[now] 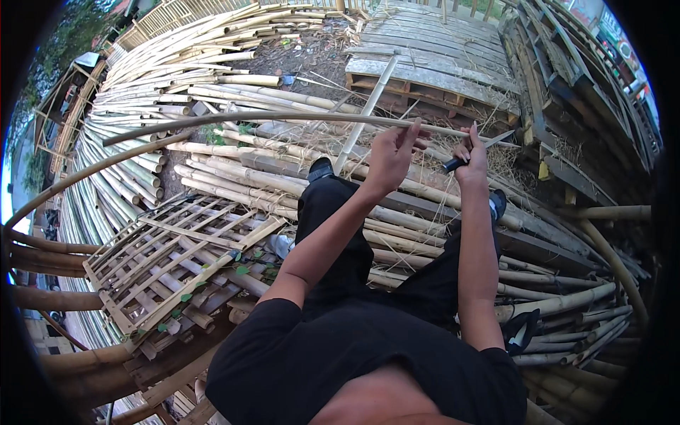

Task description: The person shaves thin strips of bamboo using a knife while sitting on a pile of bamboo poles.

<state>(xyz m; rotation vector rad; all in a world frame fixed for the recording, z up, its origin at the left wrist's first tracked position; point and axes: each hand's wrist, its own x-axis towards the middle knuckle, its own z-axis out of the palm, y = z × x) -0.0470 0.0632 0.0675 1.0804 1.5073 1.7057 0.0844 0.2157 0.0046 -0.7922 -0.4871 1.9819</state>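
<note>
A long, thin bamboo strip (283, 115) runs across in front of me, its far end reaching out to the left. Near its right end my left hand (392, 157) pinches it between thumb and fingers. My right hand (473, 161) is closed around the black handle of a knife (499, 139), whose blade points up and to the right. The thumb and index finger of that hand also meet the strip's right tip. Whether the blade touches the strip, I cannot tell.
Bamboo poles (234, 173) lie under and around my legs, with more stacked at left. A pale split bamboo piece (368, 110) leans ahead. Wooden pallets (439, 71) sit at the back right; others stand upright (577, 92). A slatted lattice (177, 248) lies at left.
</note>
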